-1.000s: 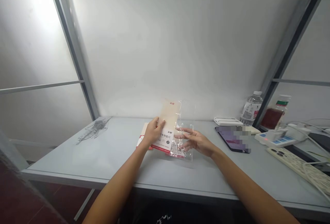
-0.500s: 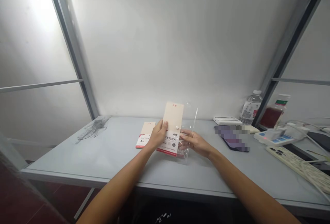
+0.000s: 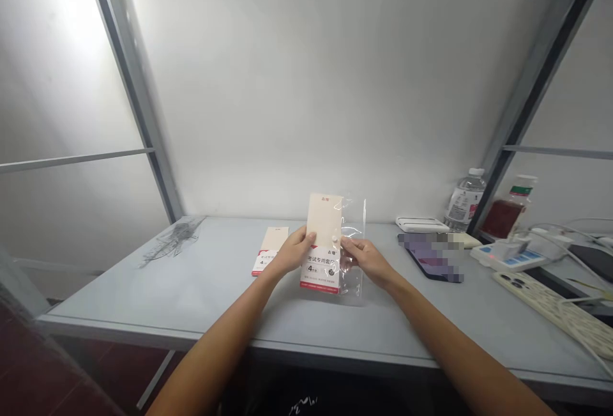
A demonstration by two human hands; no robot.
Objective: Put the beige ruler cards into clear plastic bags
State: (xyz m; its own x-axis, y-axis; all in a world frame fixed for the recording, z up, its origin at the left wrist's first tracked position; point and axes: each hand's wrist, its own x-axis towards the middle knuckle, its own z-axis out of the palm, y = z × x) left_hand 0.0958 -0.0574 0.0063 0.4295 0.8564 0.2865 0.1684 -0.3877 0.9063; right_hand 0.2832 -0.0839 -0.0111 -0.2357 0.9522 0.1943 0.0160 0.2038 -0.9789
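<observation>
Straightened since earlier, the sleeved packet (image 3: 324,218) is gripped by left hand (image 3: 293,251) and right hand (image 3: 370,261) behind the bench's (image 3: 143,294) front edge.

Passage near the packet (image 3: 325,218): front and far left; both sides obstructed.
A hand could pass over the desk (image 3: 325,326) before the packet, between the forearms (image 3: 230,333), or left beyond the card (image 3: 269,255). Left hand (image 3: 294,251) and right hand (image 3: 368,259) block its sides; wall (image 3: 306,84) behind; phone (image 3: 433,262), then power strip (image 3: 510,262), to its right.
</observation>
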